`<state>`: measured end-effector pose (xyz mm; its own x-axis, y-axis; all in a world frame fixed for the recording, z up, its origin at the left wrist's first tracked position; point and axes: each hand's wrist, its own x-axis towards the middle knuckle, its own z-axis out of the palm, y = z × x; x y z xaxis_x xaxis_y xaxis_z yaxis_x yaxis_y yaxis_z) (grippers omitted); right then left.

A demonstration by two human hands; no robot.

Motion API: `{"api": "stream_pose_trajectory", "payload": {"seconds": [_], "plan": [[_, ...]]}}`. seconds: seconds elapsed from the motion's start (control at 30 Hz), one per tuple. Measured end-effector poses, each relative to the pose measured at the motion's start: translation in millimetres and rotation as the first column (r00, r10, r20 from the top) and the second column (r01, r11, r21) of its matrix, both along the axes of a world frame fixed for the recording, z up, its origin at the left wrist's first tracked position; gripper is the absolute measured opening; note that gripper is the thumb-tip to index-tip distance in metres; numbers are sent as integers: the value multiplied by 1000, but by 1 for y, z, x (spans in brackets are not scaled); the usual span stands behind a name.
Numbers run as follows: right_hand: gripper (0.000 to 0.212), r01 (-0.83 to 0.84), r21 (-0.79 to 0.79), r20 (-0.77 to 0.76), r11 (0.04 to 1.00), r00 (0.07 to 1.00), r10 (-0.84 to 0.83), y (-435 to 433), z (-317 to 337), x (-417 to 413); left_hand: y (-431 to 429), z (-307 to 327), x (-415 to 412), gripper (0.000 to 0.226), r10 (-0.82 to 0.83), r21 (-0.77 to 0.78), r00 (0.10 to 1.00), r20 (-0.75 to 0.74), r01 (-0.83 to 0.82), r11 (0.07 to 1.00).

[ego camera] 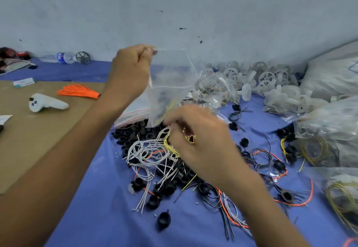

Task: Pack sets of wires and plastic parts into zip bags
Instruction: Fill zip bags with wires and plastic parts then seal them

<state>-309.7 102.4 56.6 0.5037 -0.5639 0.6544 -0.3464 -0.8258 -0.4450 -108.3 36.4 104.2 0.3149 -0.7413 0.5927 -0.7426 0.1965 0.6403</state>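
Slipping is the main worry in the head view: the left hand (131,72) is pinching only the top edge of the clear zip bag (170,76), holding it up over the table (100,208), so a tug from below is likely to pull the film free. The right hand (197,136), blurred by motion, is curling round a few yellow wires (172,149) just under the bag's bottom edge. Those strands are lying tangled with the white wires (147,152) and the black plastic parts (135,134) in the near pile, so lifting them is risking dragging extra pieces along and spoiling the set. With one hand holding the mouth, it is probably sagging half closed, and wire ends may be catching on the rim.

The bag is hanging limp and creased, thin and see-through, between the two hands, above the middle of the pile. Yellow and dark shapes are showing through its lower part; whether they are sitting inside or behind, I cannot tell.
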Motion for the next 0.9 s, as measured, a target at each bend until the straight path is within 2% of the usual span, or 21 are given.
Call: {"api": "stream_pose_trajectory", "payload": {"seconds": [0.07,0.13,0.2,0.27,0.33,0.37,0.43,0.5,0.57,0.7,0.8,0.9], "plan": [[15,-10,62,-300,998,953,28,-10,-38,18,-2,5,4,34,22,-8,999,33,-21,1000],[22,5,26,-575,1000,818,11,-21,-78,34,-1,6,5,32,28,0,998,51,-28,1000],[24,54,-19,-703,998,710,-52,-25,-109,47,3,6,5,32,24,1,997,70,-24,1000],[20,89,-71,-703,994,702,-113,-26,-125,54,7,3,6,31,18,8,997,71,-18,1000],[14,125,-72,-599,990,787,-143,-27,-126,52,8,-2,7,30,21,16,998,52,-22,1000],[13,148,-20,-509,989,850,-138,-29,-121,48,8,-4,8,30,26,17,999,43,-27,999],[9,166,181,-270,969,956,-113,-34,-105,36,10,-7,8,29,28,11,999,37,-28,1000],[8,113,417,7,902,992,-128,-37,-87,19,11,-9,8,30,21,-7,999,33,-20,1000],[9,24,576,232,817,954,-191,-37,-73,-2,11,-11,8,30,17,-23,999,29,-16,1000],[16,-151,711,463,686,836,-296,-34,-60,-47,11,-19,-1,31,26,-24,997,75,-24,999],[19,-336,755,564,563,771,-296,-26,-55,-72,21,-33,-23,31,15,19,979,203,-19,1000],[23,-414,774,564,479,794,-226,-17,-52,-82,40,-55,-52,31,-37,83,927,374,7,997]]}}
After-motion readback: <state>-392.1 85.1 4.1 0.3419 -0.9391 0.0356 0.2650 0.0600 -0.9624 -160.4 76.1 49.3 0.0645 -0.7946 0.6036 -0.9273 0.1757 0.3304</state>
